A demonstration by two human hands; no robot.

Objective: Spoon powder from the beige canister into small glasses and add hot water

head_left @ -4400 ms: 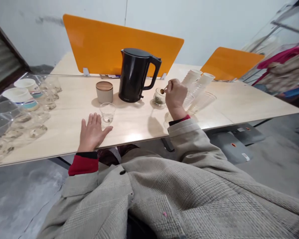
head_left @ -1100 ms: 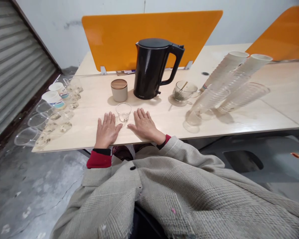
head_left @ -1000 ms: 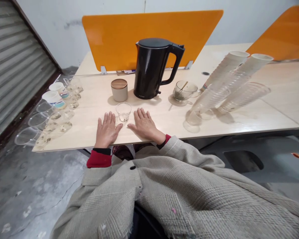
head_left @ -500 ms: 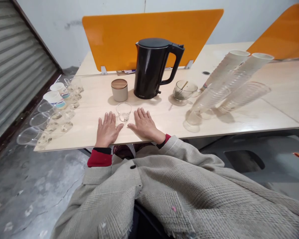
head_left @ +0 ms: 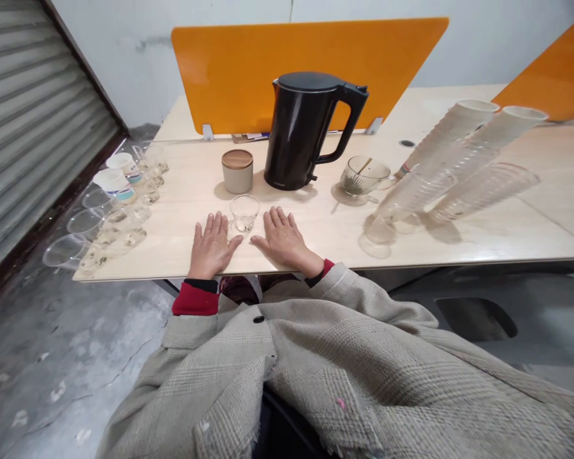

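My left hand (head_left: 213, 242) lies palm down near the table's front edge, open, its thumb pointing right. Opposite it, my right hand (head_left: 283, 238) rests flat too, fingers stretched forward. Neither holds anything. Between and just beyond them stands a small clear cup (head_left: 244, 215) with dark bits at its bottom. Behind the cup is a grey canister (head_left: 238, 178) with a wooden lid. A black electric kettle (head_left: 296, 134) stands to the canister's right, its handle facing right. Farther right sits a ribbed glass cup (head_left: 363, 177) with a thin stick-like utensil in it.
Stacks of nested clear cups (head_left: 414, 191) and paper cups (head_left: 478, 111) stand on the right. Several clear cups (head_left: 86, 223) line the left edge, with two printed paper cups (head_left: 115, 185) among them. An orange divider (head_left: 229, 76) rises behind the kettle on the pale wooden table (head_left: 497, 245).
The whole view has shifted slightly, so things appear a little farther right. Both hands stay flat on the table beside the clear cup.
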